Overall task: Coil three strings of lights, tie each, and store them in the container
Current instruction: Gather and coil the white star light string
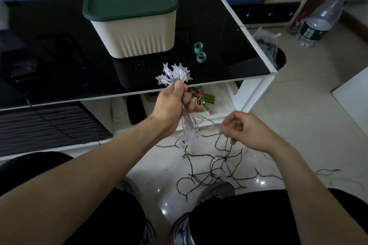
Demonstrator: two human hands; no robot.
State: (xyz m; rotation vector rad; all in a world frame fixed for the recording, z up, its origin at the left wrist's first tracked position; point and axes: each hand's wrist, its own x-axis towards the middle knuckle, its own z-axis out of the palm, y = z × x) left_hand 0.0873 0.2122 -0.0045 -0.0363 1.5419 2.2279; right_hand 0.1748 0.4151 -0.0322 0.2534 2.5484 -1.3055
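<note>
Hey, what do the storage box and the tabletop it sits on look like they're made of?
The storage box looks like matte cream plastic, judging by its ribbed moulded walls, and its green lid looks like plastic too. The tabletop is probably glossy black glass, since it mirrors the box.

– Where does the container [133, 26] stand?
– On the table [229, 26], lid on, with two tape rolls [200, 52] to its right.
– And the loose string of lights [217, 167]?
– On the floor [308, 125] before the table; a bottle [318, 22] stands on the floor, right of the table.
</note>
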